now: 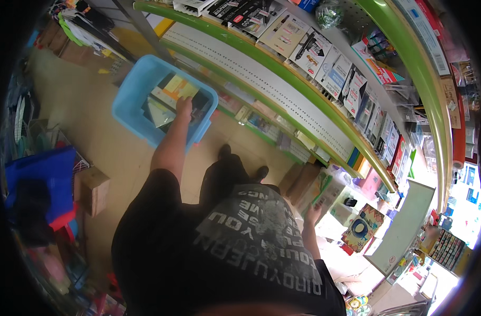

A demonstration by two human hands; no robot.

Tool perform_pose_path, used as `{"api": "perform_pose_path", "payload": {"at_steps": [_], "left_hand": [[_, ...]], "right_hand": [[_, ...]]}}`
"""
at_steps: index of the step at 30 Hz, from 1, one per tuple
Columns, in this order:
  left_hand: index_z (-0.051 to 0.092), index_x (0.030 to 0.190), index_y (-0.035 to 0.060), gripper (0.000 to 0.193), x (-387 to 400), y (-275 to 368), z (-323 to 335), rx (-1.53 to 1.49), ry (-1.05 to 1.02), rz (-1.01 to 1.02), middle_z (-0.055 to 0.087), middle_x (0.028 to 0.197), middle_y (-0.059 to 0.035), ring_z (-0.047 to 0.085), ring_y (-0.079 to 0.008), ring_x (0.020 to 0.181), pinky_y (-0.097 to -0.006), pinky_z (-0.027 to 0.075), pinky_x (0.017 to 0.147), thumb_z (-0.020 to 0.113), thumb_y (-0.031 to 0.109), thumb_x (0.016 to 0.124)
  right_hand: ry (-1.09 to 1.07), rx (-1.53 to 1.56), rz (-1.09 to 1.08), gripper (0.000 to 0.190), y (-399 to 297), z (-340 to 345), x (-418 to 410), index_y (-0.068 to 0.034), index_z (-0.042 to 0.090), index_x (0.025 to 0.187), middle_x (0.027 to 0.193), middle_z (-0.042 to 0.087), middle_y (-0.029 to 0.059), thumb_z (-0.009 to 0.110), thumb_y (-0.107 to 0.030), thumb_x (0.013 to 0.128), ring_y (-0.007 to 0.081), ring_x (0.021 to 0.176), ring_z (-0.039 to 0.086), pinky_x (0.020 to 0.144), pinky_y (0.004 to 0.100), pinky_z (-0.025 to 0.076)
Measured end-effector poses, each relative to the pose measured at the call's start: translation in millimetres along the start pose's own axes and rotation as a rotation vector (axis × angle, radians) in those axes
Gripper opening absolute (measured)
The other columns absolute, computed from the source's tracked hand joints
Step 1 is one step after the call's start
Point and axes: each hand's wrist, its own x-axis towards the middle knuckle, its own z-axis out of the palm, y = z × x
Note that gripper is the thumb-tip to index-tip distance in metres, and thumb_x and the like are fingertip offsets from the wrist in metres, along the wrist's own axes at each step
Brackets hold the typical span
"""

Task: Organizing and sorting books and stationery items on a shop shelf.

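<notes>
My left hand [184, 108] reaches down into a light blue plastic tub [132, 89]. It is over a yellow and white box [177, 87] among dark items; its fingertips are hidden, so a grip cannot be made out. Beside the wrist, a pale flat packet [159, 113] lies in the tub. At my right side, my right hand [312, 213] holds a flat, green-edged packet [323, 187] upright by its lower end.
A green-edged shelf [260, 45] carries a row of pen boxes [309, 51] above a bare white shelf [260, 71]. Behind me to the left are a cardboard box [92, 189] and a blue bag [43, 177]. More cartons [299, 179] stand near my right foot.
</notes>
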Motion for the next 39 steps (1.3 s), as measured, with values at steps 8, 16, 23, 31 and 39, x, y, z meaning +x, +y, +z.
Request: {"api": "perform_pose_path", "payload": {"at_steps": [8,16,23,31,39], "left_hand": [[0.057,0.101,-0.0013,0.034,19.7,3.3,12.0,0.123,-0.033,-0.162,0.057,0.104,-0.0214,0.055,-0.0334,0.095,-0.0363,0.043,0.084,0.051,0.023,0.079],[0.06,0.098,-0.0002,0.029,-36.9,43.1,14.9,0.137,0.095,0.341,0.06,0.099,-0.0204,0.057,-0.0338,0.093,-0.0385,0.043,0.082,0.048,0.018,0.079],[0.061,0.095,0.0009,0.027,-98.4,76.0,70.1,0.198,-0.078,0.35,0.061,0.092,-0.0218,0.058,-0.0353,0.09,-0.0386,0.044,0.078,0.045,0.015,0.079],[0.06,0.1,-0.0029,0.03,-111.3,150.2,114.2,-0.011,0.051,0.315,0.061,0.099,-0.0215,0.058,-0.0326,0.093,-0.0366,0.045,0.078,0.047,0.011,0.077],[0.056,0.107,-0.004,0.034,-121.0,167.1,116.5,-0.142,0.0,0.111,0.058,0.106,-0.0207,0.057,-0.0319,0.093,-0.0367,0.045,0.076,0.048,0.012,0.078]], "right_hand": [[0.016,0.025,-0.02,0.048,-6.1,7.1,-19.0,0.003,0.051,0.109,0.109,0.054,0.0212,0.066,-0.026,0.075,0.0336,0.104,0.051,0.091,0.0385,0.039],[-0.347,0.206,-0.088,0.034,-143.0,24.1,-27.8,-0.002,0.053,0.109,0.094,0.06,0.0106,0.06,-0.018,0.08,0.0192,0.092,0.057,0.08,0.029,0.044],[-1.158,0.227,-1.383,0.038,-372.1,-10.5,-147.0,0.002,0.057,0.108,0.108,0.057,0.0188,0.064,-0.019,0.077,0.0318,0.102,0.055,0.09,0.0385,0.043],[-1.491,0.259,-1.75,0.077,-390.3,-123.2,-242.5,0.008,0.017,0.136,0.141,0.011,0.0325,0.059,-0.022,0.079,0.0433,0.132,0.015,0.106,0.0449,0.022],[-1.796,0.579,-1.783,0.07,-325.8,-180.2,-210.1,0.009,0.03,0.131,0.139,0.02,0.0303,0.06,-0.019,0.074,0.0424,0.132,0.018,0.107,0.0444,0.021]]}}
